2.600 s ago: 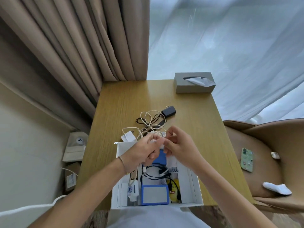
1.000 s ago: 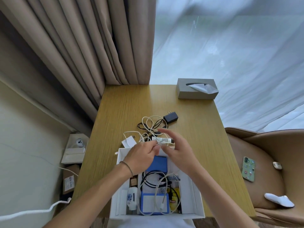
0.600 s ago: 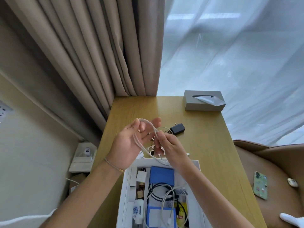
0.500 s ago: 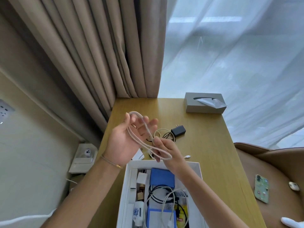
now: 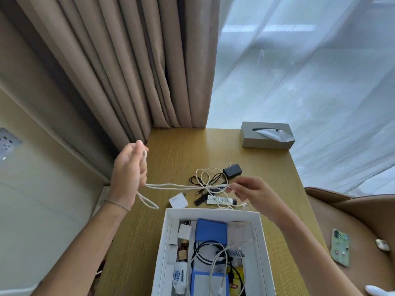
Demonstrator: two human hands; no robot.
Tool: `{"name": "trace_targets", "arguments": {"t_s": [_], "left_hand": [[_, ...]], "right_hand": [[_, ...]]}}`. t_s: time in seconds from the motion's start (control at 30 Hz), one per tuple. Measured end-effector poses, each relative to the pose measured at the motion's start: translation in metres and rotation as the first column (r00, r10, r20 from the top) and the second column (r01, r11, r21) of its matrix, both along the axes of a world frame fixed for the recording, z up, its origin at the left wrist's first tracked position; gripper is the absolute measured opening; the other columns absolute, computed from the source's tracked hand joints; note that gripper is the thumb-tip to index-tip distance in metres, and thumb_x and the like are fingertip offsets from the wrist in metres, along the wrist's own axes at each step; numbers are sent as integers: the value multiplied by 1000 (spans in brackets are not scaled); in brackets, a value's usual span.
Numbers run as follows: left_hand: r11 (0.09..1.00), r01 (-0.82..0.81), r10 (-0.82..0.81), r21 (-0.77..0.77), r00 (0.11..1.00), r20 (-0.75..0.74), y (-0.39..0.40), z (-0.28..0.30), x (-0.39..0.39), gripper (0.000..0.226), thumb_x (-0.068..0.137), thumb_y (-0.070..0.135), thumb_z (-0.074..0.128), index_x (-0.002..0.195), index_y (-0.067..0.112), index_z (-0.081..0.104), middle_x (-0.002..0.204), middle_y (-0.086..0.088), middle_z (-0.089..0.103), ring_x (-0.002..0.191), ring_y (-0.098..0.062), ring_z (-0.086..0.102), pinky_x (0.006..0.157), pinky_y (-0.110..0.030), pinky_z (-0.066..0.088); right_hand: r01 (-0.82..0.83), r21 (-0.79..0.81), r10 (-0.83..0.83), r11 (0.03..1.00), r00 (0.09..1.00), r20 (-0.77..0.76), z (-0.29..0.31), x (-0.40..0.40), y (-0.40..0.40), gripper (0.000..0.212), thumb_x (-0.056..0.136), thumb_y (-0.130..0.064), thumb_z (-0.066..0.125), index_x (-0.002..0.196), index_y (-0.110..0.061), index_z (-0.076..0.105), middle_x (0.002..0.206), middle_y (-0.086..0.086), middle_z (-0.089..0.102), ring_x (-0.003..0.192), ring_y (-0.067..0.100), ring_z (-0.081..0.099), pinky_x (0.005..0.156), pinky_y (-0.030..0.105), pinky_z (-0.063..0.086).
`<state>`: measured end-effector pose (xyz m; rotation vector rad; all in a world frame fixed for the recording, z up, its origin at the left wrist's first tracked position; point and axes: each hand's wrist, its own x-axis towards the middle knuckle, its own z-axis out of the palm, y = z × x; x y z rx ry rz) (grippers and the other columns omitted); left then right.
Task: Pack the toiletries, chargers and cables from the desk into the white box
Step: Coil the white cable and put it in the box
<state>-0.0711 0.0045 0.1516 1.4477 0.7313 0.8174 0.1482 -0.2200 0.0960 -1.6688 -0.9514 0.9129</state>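
Looks like a hotel room or bedroom: a small wooden desk (image 5: 177, 150) pushed against heavy beige floor-length curtains (image 5: 132, 60) and a sheer white window drape (image 5: 310, 71). A grey tissue box (image 5: 265, 139), a tan leather armchair (image 5: 363, 221) (phone on its seat) and a wall socket panel (image 5: 7, 142) fit that.

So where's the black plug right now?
The black plug lies on the desk beyond the white box, beside the tangle of cables and nearer than the tissue box.
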Motion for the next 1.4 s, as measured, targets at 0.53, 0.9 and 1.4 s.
{"name": "trace_targets", "arguments": {"t_s": [0.53,0.9,1.4], "left_hand": [[788,603,-549,122,779,-303,-50,-13,32,42,100,40,49,69,14,59,60,3,49,54,-17,39,52,-27,34],[769,627,-625,-126,695,-355,-92,-30,33,53,74,70,59,88,19,67,75,-2,75,45,-1,52,43,-16,41],[946,12,6,-323,999,53,-10,-35,-5,45,93,49,51,60,17,49,53,4,40,44,-12,36,41,-20,36]], "right_hand": [[-124,-28,127,992,970,207,39,-39,20,36,103,-35,56,79,-8,62,55,-17,46,50,2,37,52,21,31],[87,30,-92,996,960,264,23,-62,27,31,106,-27,48,82,-8,55,68,13,60,59,24,51,59,49,46],[16,-15,-15,1000,1000,16,-25,-42,-18,34,103,-26,55,70,-21,59,55,-14,43,51,6,35,53,19,30]]}}
